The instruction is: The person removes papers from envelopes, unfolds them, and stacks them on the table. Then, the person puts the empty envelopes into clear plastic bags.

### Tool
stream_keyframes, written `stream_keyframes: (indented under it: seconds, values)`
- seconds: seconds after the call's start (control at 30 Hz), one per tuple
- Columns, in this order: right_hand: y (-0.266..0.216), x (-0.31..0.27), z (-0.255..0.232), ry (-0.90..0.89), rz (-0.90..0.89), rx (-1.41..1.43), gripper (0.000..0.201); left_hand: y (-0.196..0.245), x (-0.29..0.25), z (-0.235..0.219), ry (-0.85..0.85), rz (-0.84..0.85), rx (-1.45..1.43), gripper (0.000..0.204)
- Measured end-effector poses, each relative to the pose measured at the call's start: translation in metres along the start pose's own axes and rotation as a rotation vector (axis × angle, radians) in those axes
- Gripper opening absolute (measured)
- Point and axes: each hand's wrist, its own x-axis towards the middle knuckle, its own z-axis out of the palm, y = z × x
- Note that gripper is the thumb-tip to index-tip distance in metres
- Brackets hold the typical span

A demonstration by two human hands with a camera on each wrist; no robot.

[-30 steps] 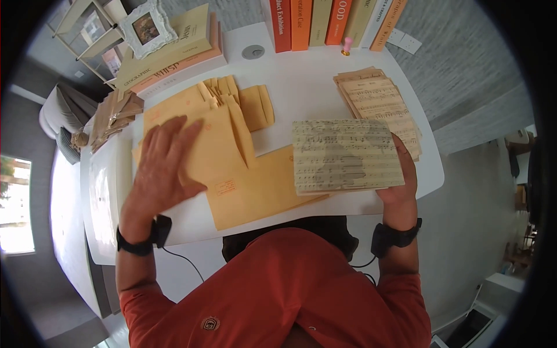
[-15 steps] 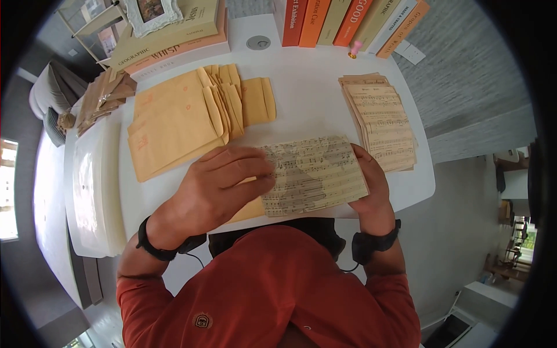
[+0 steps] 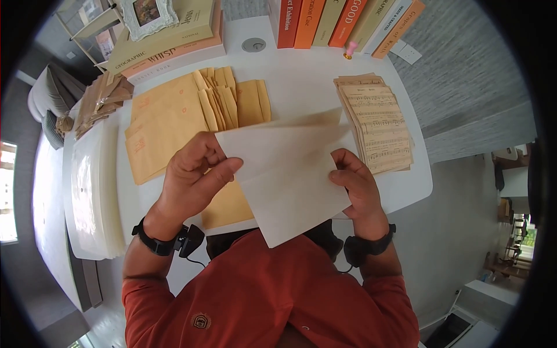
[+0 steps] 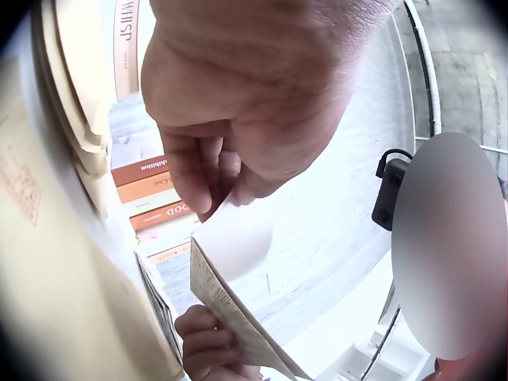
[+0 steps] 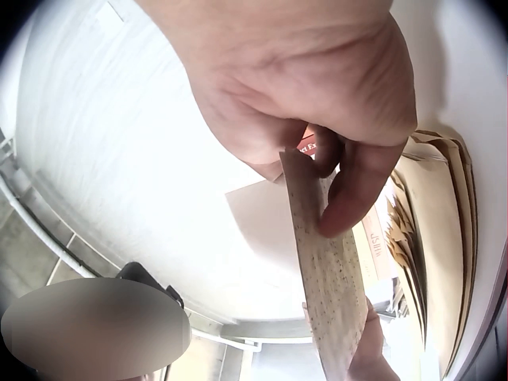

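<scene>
Both hands hold a piece of sheet music (image 3: 284, 180) above the front of the table, its blank white side toward me in the head view. The left hand (image 3: 194, 174) pinches its upper left corner between thumb and fingers. At the right edge, the right hand (image 3: 360, 185) grips it with the thumb on the blank side. Printed notes show on the outer face of the sheet music (image 5: 325, 270) in the right wrist view. Partly hidden under the paper and left hand lies a tan envelope (image 3: 226, 211).
Overlapping tan envelopes (image 3: 168, 116) lie at the left, beside clear plastic sleeves (image 3: 93, 197). A pile of brownish music sheets (image 3: 380, 124) is at the right. Stacked books (image 3: 168, 52) with a white frame (image 3: 149, 17) stand back left; upright books (image 3: 336, 23) and a pink-handled stamp (image 3: 350, 50) stand behind.
The left hand came from the envelopes on the left to the sheet music and now pinches its corner. The paper moved left and toward the body; its blank side now shows instead of the notes.
</scene>
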Motion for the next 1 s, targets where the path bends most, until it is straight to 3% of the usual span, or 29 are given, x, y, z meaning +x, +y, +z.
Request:
stream_keyframes:
  seconds: [0.07, 0.17, 0.27, 0.37, 0.47, 0.5, 0.6, 0.73, 0.8, 0.83, 0.93, 1.0]
  values:
    - [-0.008, -0.005, 0.034, 0.187, -0.088, -0.129, 0.032, 0.013, 0.007, 0.016, 0.101, -0.040, -0.149, 0.041]
    - [-0.009, -0.016, 0.033, 0.106, -0.237, -0.287, 0.034, 0.017, 0.013, 0.018, 0.139, -0.096, -0.188, 0.057]
    - [-0.017, -0.026, 0.021, -0.201, -0.192, -0.235, 0.037, 0.011, 0.016, 0.020, 0.148, -0.141, -0.204, 0.051]
    - [-0.021, -0.037, 0.036, -0.058, -0.429, -0.461, 0.035, 0.010, 0.017, 0.018, -0.020, -0.304, -0.160, 0.037]
    - [-0.026, -0.037, 0.047, 0.030, -0.633, -0.582, 0.031, 0.016, 0.015, 0.029, -0.083, -0.407, -0.284, 0.030]
    - [-0.035, -0.038, 0.037, 0.055, -0.728, -0.993, 0.029, 0.019, 0.014, 0.032, -0.119, -0.440, -0.286, 0.030]
    - [-0.045, -0.033, 0.024, 0.176, -1.031, -1.242, 0.028, 0.014, 0.010, 0.040, -0.241, -0.453, -0.323, 0.031]
    - [-0.069, -0.039, 0.017, 0.476, -0.995, -0.647, 0.021, 0.023, 0.004, 0.047, -0.335, -0.027, 0.407, 0.054]
    - [-0.098, -0.041, 0.001, 0.576, -1.013, -0.776, 0.021, 0.022, 0.003, 0.047, -0.353, 0.251, 0.866, 0.072]
    - [-0.115, -0.040, -0.009, 0.623, -1.020, -0.840, 0.021, 0.018, 0.000, 0.049, -0.352, 0.214, 0.887, 0.078]
    - [-0.153, -0.033, -0.045, 0.760, -0.765, -1.394, 0.019, 0.007, -0.005, 0.055, -0.345, 0.123, 0.952, 0.093]
    - [-0.166, -0.020, -0.063, 0.662, -0.577, -1.456, 0.020, 0.006, -0.007, 0.059, -0.347, 0.083, 0.984, 0.096]
